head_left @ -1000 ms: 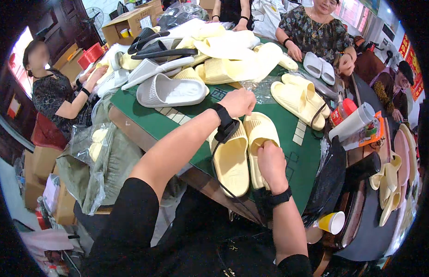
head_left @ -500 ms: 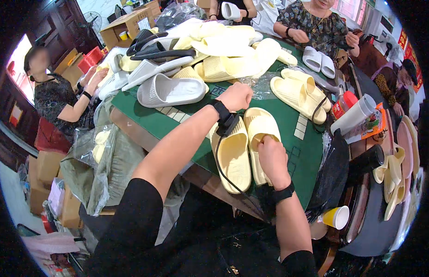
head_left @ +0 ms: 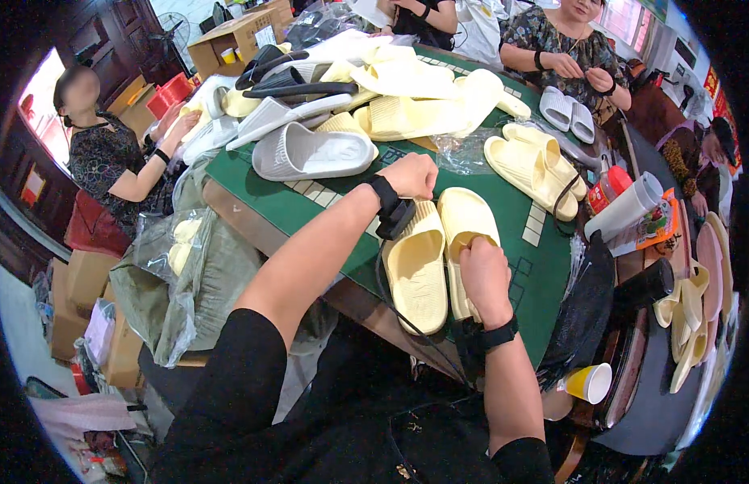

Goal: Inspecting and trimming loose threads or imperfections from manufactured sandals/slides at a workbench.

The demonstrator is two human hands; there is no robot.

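Note:
A pair of pale yellow slippers lies on the green table in front of me, the left slipper beside the right slipper, toes pointing away. My left hand is closed in a fist just beyond the left slipper's toe; whatever it grips, if anything, is hidden. Over the right slipper's foot opening, my right hand is closed with its knuckles up, and its fingertips cannot be seen. Both wrists wear black bands, and a dark cable runs down over the left slipper.
A heap of yellow slippers and a grey slipper cover the table's far left. Another yellow pair and a grey pair lie right. A white cup stands beyond the right edge. Co-workers sit around the table.
The whole view has shifted slightly. My hands stay closed at the slipper pair with little movement. Across the table, a co-worker's two hands have come closer together.

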